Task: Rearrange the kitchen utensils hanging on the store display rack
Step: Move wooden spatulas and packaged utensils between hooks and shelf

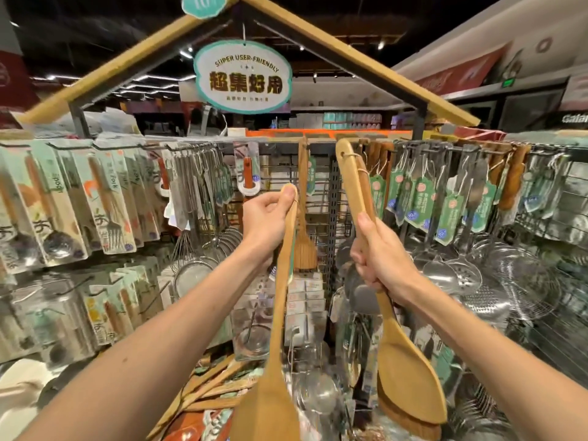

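1. The left hand [270, 214] pinches the top end of a wooden spatula [280, 313], with the thumb pressed over its tip. The spatula hangs straight down below the hand, blade lowest and nearest.
2. The right hand [378, 259] is curled round the handles of a pair of wooden turners [407, 370]. The handles rise above the fist and the blades hang below it.
3. Between the hands and farther off, a slotted spatula [304, 249] hangs on the display rack [332, 192].
4. Packaged forks [108, 202] hang at left and steel ladles [464, 275] at right.
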Demonstrator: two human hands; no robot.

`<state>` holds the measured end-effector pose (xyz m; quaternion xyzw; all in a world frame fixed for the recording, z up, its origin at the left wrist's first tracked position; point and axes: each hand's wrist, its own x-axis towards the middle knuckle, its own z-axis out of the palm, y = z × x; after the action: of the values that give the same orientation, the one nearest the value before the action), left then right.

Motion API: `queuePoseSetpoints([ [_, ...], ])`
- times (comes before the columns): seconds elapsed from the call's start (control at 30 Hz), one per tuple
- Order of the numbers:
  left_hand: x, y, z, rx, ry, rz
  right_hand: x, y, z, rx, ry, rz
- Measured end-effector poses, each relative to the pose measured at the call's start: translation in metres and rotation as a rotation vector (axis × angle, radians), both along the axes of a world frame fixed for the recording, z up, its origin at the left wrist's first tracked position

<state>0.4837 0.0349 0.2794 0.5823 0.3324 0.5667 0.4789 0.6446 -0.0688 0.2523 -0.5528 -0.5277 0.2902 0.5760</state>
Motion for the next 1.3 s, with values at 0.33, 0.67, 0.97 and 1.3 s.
queuePoseSetpoints([
  [0.33,0.025,0.009,0.051,0.21,-0.008,0.067,-0.012,0.016,0.001,0.053,0.109,0.01],
  [0.67,0.052,0.024,0.057,0.465,-0.003,0.185,-0.006,0.022,0.002,0.07,0.121,-0.003],
  [0.97,0.062,0.034,0.058,0.413,-0.072,0.22,0.006,0.023,0.003,0.072,0.114,-0.008],
  [1.3,0.064,0.049,0.048,0.532,0.102,0.3,0.005,0.026,0.0,0.074,0.096,-0.013],
])
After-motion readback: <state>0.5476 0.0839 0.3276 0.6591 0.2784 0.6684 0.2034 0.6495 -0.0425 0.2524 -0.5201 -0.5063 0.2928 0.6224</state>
